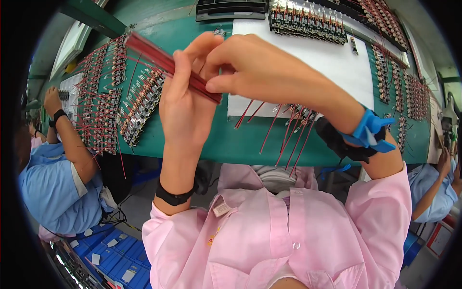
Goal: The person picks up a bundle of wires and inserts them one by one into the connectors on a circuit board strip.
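A bundle of thin red wires [150, 54] lies slantwise across my left hand [185, 108], blurred at its far end. The left thumb presses over the bundle, and the palm faces up. My right hand [243, 65] reaches across from the right, its thumb and fingertips bent against the wires near their lower end. What exactly those right fingertips pinch is hard to make out. Just left of my hands stands a slanted row of small circuit boards [143, 106] with red wires. More boards with red wires [301, 115] lie below my right forearm, at the table's front edge.
A white foam sheet [308, 62] covers part of the green table [224, 139]. Boards stand in a row [308, 24] at the back, with more on both sides. A black tray [231, 10] sits at the far edge. Co-workers in blue [62, 183] flank me; blue bins [120, 260] are lower left.
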`<state>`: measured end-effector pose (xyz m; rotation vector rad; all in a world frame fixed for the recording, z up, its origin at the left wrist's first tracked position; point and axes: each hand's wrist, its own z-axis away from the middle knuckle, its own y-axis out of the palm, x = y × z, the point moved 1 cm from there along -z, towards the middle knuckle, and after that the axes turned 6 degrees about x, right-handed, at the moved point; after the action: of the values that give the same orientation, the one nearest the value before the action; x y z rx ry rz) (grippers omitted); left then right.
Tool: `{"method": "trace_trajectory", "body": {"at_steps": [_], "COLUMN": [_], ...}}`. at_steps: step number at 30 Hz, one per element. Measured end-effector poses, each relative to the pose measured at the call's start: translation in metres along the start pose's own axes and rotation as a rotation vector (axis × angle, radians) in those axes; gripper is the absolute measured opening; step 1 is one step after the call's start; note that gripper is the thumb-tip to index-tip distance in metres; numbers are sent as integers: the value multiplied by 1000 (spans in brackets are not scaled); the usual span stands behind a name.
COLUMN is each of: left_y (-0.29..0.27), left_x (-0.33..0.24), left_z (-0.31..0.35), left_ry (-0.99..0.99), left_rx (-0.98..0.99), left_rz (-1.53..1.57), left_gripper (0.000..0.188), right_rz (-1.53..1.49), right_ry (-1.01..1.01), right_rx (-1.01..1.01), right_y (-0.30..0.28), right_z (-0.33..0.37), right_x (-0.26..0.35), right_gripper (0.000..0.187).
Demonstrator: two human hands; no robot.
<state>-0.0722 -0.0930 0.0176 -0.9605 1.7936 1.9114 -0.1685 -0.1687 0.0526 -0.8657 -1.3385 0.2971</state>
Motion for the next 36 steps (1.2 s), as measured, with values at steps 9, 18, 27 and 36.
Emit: {"method": "trace_trajectory", "body": {"at_steps": [9, 18, 27, 36], "left_y": [10, -18, -14, -25], "left_x": [6, -10, 9, 12], "left_z": [-9, 3, 14, 16], "left_ry": [94, -7, -42, -68], "left_rx": [149, 1, -163, -126], "left_rz": [-320, -449, -601, -556], "left_gripper": [46, 32, 16, 15], "right_rz": [-283, -654, -728, -534], "right_ry": [-6, 115, 117, 63], "right_rx": [17, -13, -81, -148], "right_y": [-12, -19, 3, 17], "right_z": [7, 11, 0, -4], "right_x": [-15, -30, -25, -34], "right_gripper": [16, 14, 14, 15]}}
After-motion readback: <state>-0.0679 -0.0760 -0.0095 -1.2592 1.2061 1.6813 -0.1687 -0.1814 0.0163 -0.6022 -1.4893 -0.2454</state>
